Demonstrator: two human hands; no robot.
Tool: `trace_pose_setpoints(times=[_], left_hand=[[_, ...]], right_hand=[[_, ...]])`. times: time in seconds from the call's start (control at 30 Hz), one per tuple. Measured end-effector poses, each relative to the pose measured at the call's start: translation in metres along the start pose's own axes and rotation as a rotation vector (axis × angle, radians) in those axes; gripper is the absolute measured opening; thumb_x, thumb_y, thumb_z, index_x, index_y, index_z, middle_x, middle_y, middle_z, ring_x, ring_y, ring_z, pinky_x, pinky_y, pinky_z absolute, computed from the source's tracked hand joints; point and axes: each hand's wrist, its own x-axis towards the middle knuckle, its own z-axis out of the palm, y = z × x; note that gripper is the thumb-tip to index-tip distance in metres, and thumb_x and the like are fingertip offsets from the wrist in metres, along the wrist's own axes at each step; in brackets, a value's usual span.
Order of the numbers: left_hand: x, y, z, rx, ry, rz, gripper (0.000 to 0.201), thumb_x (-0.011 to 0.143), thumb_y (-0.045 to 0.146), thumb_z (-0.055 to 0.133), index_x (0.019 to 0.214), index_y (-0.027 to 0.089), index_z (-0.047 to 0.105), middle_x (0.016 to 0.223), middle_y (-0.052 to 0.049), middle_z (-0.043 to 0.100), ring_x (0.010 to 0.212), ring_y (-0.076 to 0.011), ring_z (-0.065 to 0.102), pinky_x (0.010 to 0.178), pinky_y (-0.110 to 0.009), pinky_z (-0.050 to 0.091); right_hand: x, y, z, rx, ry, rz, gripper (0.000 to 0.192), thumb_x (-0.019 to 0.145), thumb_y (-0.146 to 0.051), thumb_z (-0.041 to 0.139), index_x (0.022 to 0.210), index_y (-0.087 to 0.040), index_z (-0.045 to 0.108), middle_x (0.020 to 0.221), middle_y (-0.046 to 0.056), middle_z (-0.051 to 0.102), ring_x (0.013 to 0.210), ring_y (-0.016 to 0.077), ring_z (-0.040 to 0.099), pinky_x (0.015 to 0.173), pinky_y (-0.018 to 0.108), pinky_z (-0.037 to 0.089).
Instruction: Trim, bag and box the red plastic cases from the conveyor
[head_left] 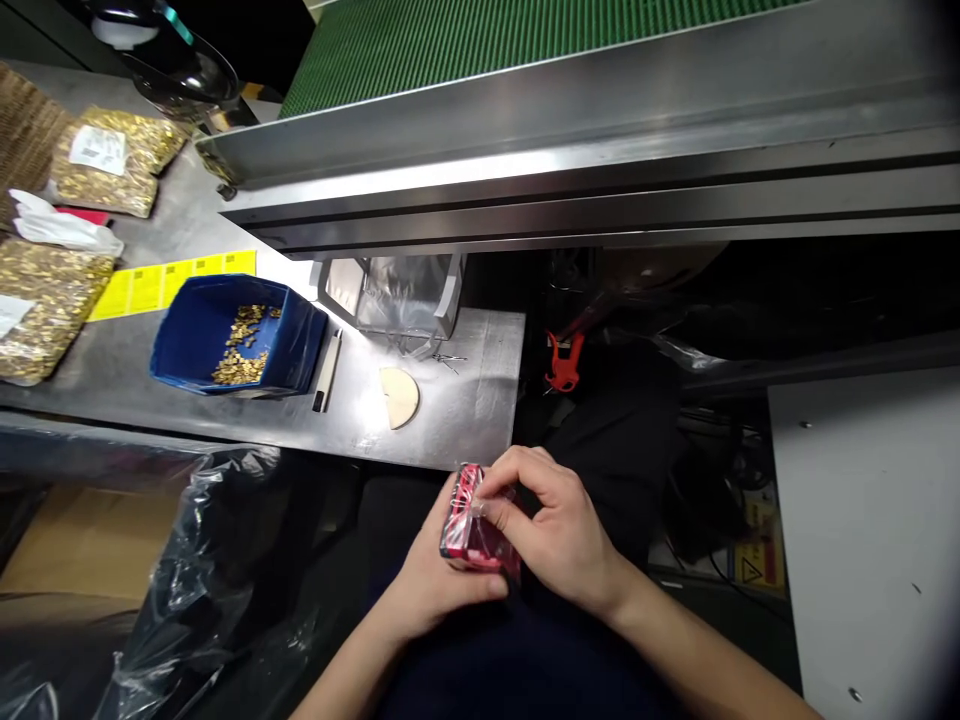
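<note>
A small red-and-black pack [459, 525] in clear shiny plastic is in front of my body, just off the metal table's near edge. My left hand [429, 578] is closed around it from the left and below, with the thumb along its lower side. Above its right side, my right hand [559, 525] pinches the clear film between thumb and index finger. What lies inside the wrapping cannot be made out, and the fingers hide part of it.
On the metal table [487, 345] are a blue bin [296, 345] with small gold-coloured pieces, a knife-like tool [327, 372], a pale half-round piece [400, 397] and a clear bin [409, 290]. A green conveyor belt [465, 45] runs behind. An orange-red air gun [564, 362] hangs right.
</note>
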Motion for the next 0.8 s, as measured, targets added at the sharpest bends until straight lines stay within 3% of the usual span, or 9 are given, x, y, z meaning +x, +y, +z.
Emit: trace_pose_setpoints(times=[0.07,0.13,0.23,0.3,0.37,0.47,0.53,0.67,0.8], left_hand=[[0.005,0.005,-0.002,0.21,0.173,0.144,0.083,0.074,0.03,0.091,0.143,0.032,0.047,0.15,-0.011,0.051,0.129,-0.035,0.058,0.105,-0.045,0.051],[0.009,0.008,-0.006,0.447,0.27,0.329,0.072,0.08,0.022,0.085,0.141,0.034,0.048,0.161,-0.01,0.037,0.142,-0.0363,0.045,0.112,-0.05,0.045],[0.009,0.006,-0.015,0.761,0.268,0.562,0.068,0.083,0.016,0.08,0.14,0.036,0.05,0.166,-0.01,0.028,0.151,-0.0387,0.03,0.119,-0.059,0.034],[0.006,0.002,-0.019,0.875,0.206,0.606,0.07,0.083,0.013,0.078,0.141,0.038,0.048,0.165,-0.01,0.029,0.15,-0.0388,0.032,0.118,-0.062,0.034],[0.002,-0.002,-0.021,0.92,0.192,0.594,0.07,0.084,0.013,0.077,0.142,0.038,0.047,0.158,-0.011,0.036,0.144,-0.0371,0.041,0.115,-0.059,0.04],[0.0,-0.006,-0.019,0.997,0.301,0.519,0.069,0.084,0.015,0.076,0.144,0.036,0.047,0.145,-0.011,0.047,0.134,-0.0348,0.049,0.111,-0.054,0.043],[0.001,-0.005,-0.015,1.064,0.363,0.444,0.069,0.085,0.017,0.074,0.146,0.035,0.047,0.141,-0.011,0.049,0.131,-0.0349,0.05,0.111,-0.053,0.043],[0.001,-0.003,-0.009,1.158,0.38,0.291,0.073,0.083,0.013,0.07,0.149,0.033,0.045,0.139,-0.011,0.05,0.13,-0.035,0.049,0.11,-0.053,0.045],[-0.008,-0.006,-0.007,1.272,0.377,0.189,0.082,0.078,0.01,0.072,0.153,0.028,0.042,0.138,-0.015,0.051,0.129,-0.0389,0.047,0.107,-0.059,0.046]], right_hand=[[0.0,-0.001,0.0,-0.038,0.054,0.047,0.007,0.087,-0.017,0.07,0.085,-0.023,0.069,0.084,-0.001,0.07,0.083,0.017,0.063,0.082,0.031,0.048],[0.001,0.003,0.001,0.189,0.044,0.249,0.011,0.086,-0.025,0.074,0.083,-0.021,0.064,0.079,-0.001,0.066,0.076,0.0156,0.06,0.076,0.03,0.048],[0.002,0.018,0.003,0.671,-0.159,0.622,0.036,0.078,-0.04,0.084,0.083,-0.02,0.055,0.072,-0.004,0.059,0.063,0.0101,0.052,0.062,0.022,0.042],[0.001,0.029,0.006,0.782,-0.266,0.727,0.047,0.071,-0.043,0.09,0.082,-0.02,0.051,0.072,-0.005,0.06,0.061,0.0082,0.05,0.06,0.02,0.039],[-0.001,0.038,0.01,0.742,-0.251,0.692,0.051,0.068,-0.044,0.093,0.08,-0.02,0.05,0.072,-0.005,0.061,0.063,0.0088,0.052,0.062,0.02,0.041],[-0.004,0.044,0.015,0.625,-0.156,0.56,0.043,0.074,-0.047,0.088,0.081,-0.019,0.057,0.075,-0.004,0.061,0.067,0.0113,0.056,0.066,0.023,0.046],[-0.005,0.045,0.015,0.503,-0.144,0.475,0.034,0.087,-0.05,0.076,0.084,-0.018,0.067,0.08,-0.001,0.065,0.074,0.0139,0.059,0.072,0.025,0.048],[-0.008,0.045,0.006,0.323,-0.249,0.382,0.039,0.103,-0.049,0.051,0.099,-0.018,0.076,0.089,0.002,0.068,0.087,0.0181,0.062,0.084,0.03,0.049],[-0.015,0.043,0.003,0.116,-0.328,0.339,0.028,0.095,-0.042,0.067,0.114,-0.023,0.072,0.106,0.003,0.067,0.098,0.0202,0.063,0.089,0.032,0.048]])
